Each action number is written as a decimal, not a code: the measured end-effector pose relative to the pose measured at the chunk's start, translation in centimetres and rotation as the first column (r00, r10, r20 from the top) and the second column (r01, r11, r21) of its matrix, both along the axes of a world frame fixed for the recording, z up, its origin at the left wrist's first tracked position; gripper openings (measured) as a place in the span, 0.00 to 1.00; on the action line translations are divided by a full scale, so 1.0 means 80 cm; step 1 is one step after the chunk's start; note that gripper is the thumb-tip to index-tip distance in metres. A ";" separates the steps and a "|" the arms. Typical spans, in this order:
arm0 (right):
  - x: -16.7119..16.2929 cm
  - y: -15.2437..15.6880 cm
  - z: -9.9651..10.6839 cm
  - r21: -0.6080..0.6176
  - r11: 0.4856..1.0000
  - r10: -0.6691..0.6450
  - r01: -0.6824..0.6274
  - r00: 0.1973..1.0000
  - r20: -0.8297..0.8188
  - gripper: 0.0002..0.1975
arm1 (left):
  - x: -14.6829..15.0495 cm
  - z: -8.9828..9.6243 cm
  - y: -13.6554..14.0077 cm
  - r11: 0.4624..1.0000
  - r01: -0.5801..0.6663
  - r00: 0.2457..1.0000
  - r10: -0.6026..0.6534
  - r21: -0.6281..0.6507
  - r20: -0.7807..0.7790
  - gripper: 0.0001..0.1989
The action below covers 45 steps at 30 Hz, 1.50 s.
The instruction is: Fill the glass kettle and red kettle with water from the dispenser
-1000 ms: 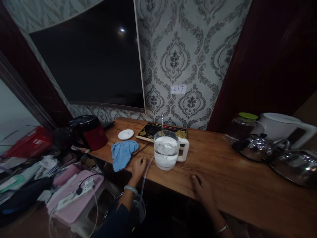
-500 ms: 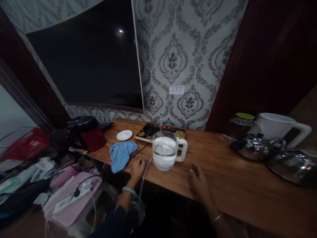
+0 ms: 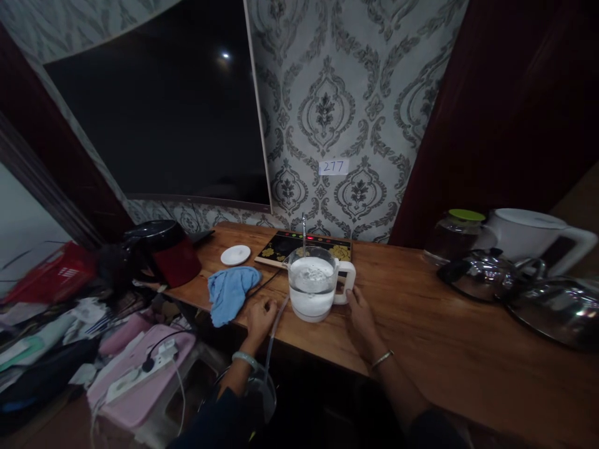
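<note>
A clear glass pitcher [image 3: 312,305] with a white handle [image 3: 347,282] stands on the wooden counter, holding a good deal of water. From a thin spout [image 3: 304,234] behind it, a stream appears to run in, and the water's surface is churned. My right hand [image 3: 361,315] is just below and right of the handle, its fingers stretched out; whether the fingertips touch it I cannot tell. Left of the pitcher, my left hand [image 3: 260,319] rests by the counter's front edge, fingers curled in loosely with nothing visible in them. A clear tube [image 3: 276,333] hangs down between that hand and the pitcher.
Behind the pitcher lies a black hot plate [image 3: 276,248] with gold flowers. A blue cloth [image 3: 231,290], a white lid [image 3: 235,254] and a red-black kettle [image 3: 175,259] are leftward. At right stand a steel kettle [image 3: 486,274], a green-lidded jar [image 3: 453,237] and a white jug [image 3: 519,234].
My right hand has moved left and up, from the open counter to the pitcher's handle. My left hand and the pitcher stay where they were.
</note>
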State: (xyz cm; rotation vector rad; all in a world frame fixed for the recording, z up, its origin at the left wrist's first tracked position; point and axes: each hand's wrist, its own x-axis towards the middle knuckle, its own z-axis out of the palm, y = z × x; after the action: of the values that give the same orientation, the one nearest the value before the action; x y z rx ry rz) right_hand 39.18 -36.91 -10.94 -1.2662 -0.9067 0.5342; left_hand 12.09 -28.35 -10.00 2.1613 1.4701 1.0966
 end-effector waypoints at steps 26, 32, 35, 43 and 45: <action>-0.028 -0.033 -0.003 -0.021 0.990 -0.137 0.136 0.990 -0.024 0.27 | 0.023 0.022 -0.007 0.984 0.079 0.971 -0.112 -0.159 -0.211 0.20; -0.028 -0.033 -0.003 -0.027 0.986 -0.167 0.166 0.985 -0.042 0.28 | 0.023 0.019 0.002 0.980 0.104 0.969 -0.138 -0.170 -0.204 0.21; -0.028 -0.033 -0.003 -0.015 0.987 -0.164 0.163 0.986 -0.042 0.27 | 0.023 0.023 0.004 0.975 0.092 0.968 -0.135 -0.200 -0.211 0.21; -0.032 -0.037 -0.001 -0.013 0.987 -0.160 0.160 0.985 -0.064 0.27 | 0.022 0.023 0.011 0.969 0.104 0.970 -0.149 -0.225 -0.192 0.21; -0.033 -0.039 -0.001 -0.012 0.988 -0.154 0.154 0.987 -0.052 0.27 | 0.022 0.023 0.012 0.969 0.112 0.970 -0.155 -0.221 -0.187 0.21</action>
State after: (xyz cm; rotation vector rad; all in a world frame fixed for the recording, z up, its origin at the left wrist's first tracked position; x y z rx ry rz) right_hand 36.54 -40.04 -10.99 -1.3121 -0.7562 0.4470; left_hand 13.82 -27.42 -8.20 2.2355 1.4244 0.6590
